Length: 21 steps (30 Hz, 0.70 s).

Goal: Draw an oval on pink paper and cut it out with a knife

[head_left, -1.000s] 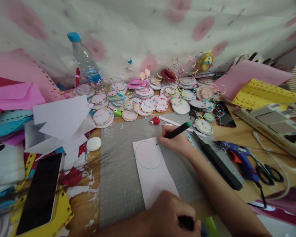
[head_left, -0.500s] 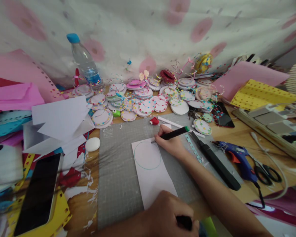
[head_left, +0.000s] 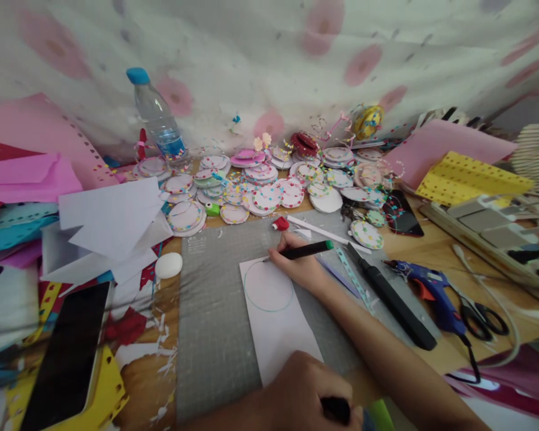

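Note:
My right hand [head_left: 299,266] pinches a black marker with a green end [head_left: 312,248], its tip touching the top of a thin green circle drawn on a white strip of paper [head_left: 282,341]. Below, my left hand [head_left: 303,383] is closed around a small black object [head_left: 335,410], mostly hidden by the fingers, and rests over the paper's near end. Under the paper lies a grey cutting mat [head_left: 215,323]. A red punch-like piece [head_left: 280,224] and a white strip [head_left: 323,232] lie just beyond my right hand.
Decorated paper discs [head_left: 269,194] crowd the back, near a water bottle [head_left: 159,117]. On the right lie a black cutter-like tool [head_left: 395,302], a blue glue gun [head_left: 435,290], scissors [head_left: 483,317] and a power strip [head_left: 489,224]. A phone [head_left: 67,353] and paper sheets [head_left: 110,206] cover the left.
My right hand has slid the marker tip left along the circle's top, uncovering a purple strip beside it. My left hand stays in place. The view has shifted slightly.

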Tool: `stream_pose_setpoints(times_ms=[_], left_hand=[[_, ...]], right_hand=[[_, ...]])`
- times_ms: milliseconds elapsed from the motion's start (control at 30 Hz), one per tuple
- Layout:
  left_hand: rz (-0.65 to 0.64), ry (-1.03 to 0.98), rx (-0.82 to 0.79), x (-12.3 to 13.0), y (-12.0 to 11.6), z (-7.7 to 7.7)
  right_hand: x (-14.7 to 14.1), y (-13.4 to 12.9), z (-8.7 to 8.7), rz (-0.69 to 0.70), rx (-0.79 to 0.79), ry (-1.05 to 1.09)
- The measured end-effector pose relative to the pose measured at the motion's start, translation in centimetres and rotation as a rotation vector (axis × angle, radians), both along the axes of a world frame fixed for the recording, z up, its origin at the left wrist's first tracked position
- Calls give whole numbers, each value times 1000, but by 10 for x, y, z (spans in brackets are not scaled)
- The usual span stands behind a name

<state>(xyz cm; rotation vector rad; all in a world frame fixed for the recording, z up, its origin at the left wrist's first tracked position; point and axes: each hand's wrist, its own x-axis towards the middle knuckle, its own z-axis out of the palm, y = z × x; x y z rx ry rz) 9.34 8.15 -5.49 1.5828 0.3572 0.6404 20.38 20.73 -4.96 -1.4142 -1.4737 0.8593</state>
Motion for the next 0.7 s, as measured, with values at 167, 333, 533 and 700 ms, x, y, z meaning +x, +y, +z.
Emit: stream_pose_setpoints(times_ms=[167,333,533,700], left_hand=[[40,4,41,0,-2,3],[44,29,56,1,-2,4],[27,7,27,1,-1,3],[28,16,27,0,0,3]], right_hand=[[-3,0,0,14,-1,9],[0,1,3,47,-15,-22],[9,2,9,26,-25,-65],[18,0,10,-1,-103,-107]])
